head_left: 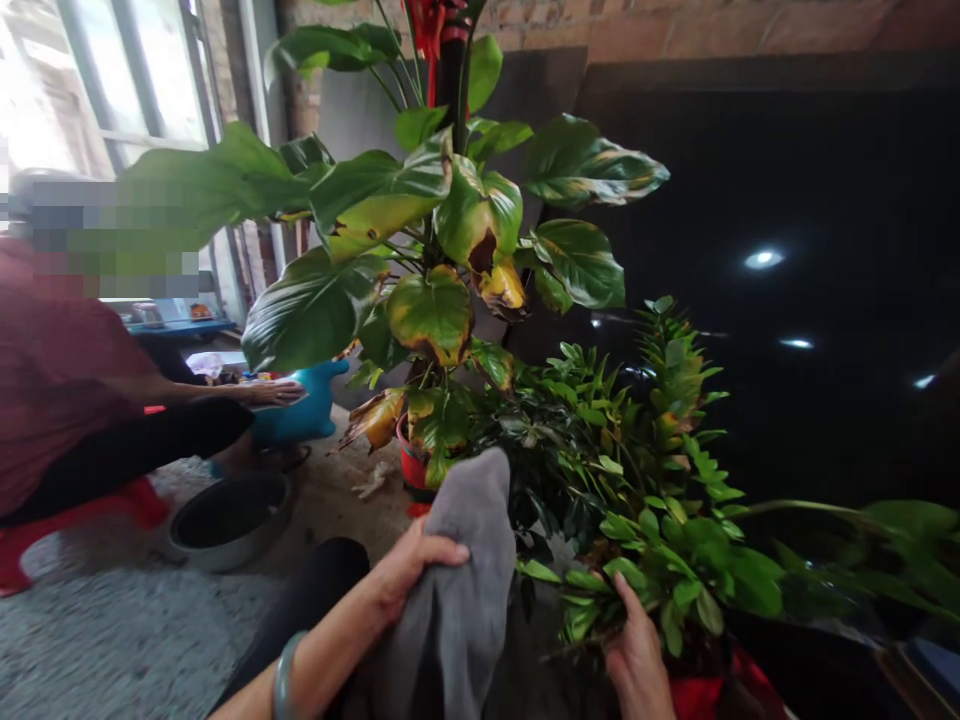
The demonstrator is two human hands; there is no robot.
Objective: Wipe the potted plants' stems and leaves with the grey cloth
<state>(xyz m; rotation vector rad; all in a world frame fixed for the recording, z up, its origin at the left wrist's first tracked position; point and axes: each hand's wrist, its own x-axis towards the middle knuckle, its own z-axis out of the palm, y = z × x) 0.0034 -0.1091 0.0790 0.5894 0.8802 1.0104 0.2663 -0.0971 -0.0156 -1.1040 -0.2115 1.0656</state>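
Observation:
A grey cloth is draped over my left hand, which grips it with the thumb laid on top; the other fingers are hidden under it. A pale green bangle is on that wrist. Low on the right, my right hand is closed at a leafy green stem of a bushy plant; part of its fingers is hidden. Straight ahead stands a tall plant with broad leaves, some yellow and brown at the tips, in a red pot.
At left, a person in a reddish top sits on a red stool, a hand near a blue object. A dark basin stands on the floor. Dark glossy panels lean behind the plants.

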